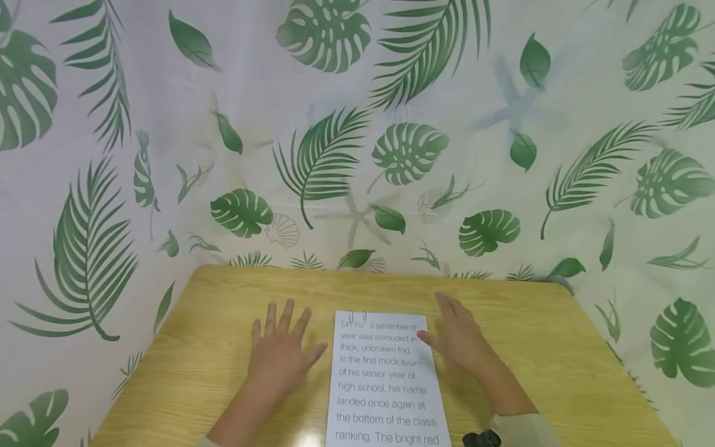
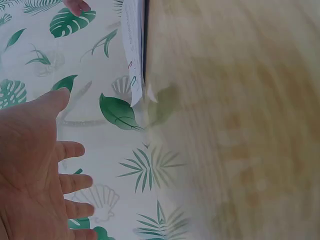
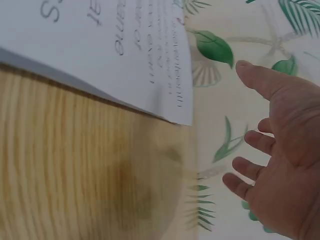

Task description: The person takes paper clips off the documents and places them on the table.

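Observation:
A stack of printed paper sheets (image 1: pixel 385 385) lies on the wooden table, its large black text facing me. Two small paper clips (image 1: pixel 357 317) sit at its top edge. To the left of the sheets is my left hand (image 1: pixel 282 351), fingers spread and holding nothing. My right hand (image 1: pixel 463 338) hovers by the right edge of the paper, its thumb near that edge in the head view. In the right wrist view the right hand (image 3: pixel 285 155) stands apart from the stack, fingers extended. The left wrist view has the left palm (image 2: pixel 30 165) likewise bare.
The wooden table (image 1: pixel 558 360) stretches to both sides of the paper. Behind and beside it hangs a white curtain (image 1: pixel 251 161) with green leaf prints. A black watch (image 1: pixel 481 439) is on the right wrist, beside a light sleeve (image 1: pixel 525 429).

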`<action>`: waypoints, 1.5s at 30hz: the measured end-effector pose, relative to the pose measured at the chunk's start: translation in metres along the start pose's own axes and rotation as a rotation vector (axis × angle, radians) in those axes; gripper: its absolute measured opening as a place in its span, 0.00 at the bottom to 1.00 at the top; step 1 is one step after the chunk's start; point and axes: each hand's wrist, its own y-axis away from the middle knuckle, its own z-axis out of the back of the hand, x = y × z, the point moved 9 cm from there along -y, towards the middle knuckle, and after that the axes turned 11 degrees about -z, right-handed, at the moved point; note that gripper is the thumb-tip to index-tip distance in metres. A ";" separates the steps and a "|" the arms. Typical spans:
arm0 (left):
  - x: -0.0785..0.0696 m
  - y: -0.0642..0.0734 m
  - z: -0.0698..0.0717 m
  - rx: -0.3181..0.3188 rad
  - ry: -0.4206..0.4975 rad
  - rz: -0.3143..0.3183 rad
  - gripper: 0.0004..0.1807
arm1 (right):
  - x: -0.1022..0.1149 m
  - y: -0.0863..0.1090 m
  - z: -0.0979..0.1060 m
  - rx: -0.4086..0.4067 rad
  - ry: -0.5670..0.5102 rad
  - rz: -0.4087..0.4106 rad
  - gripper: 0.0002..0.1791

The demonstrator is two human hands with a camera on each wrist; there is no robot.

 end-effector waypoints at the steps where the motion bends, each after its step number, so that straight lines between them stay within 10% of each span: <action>1: 0.002 0.002 0.000 -0.001 -0.004 0.001 0.41 | -0.001 -0.004 -0.003 0.016 -0.018 -0.006 0.52; 12: 0.015 0.018 0.003 0.006 -0.045 0.012 0.28 | -0.009 -0.038 -0.050 0.222 -0.044 -0.118 0.50; 25: 0.011 0.025 0.006 0.009 -0.020 0.001 0.25 | -0.017 -0.053 -0.064 0.161 -0.011 -0.130 0.40; 45: 0.011 0.018 -0.004 0.047 0.067 0.012 0.24 | -0.015 -0.029 -0.042 0.161 -0.626 -0.407 0.20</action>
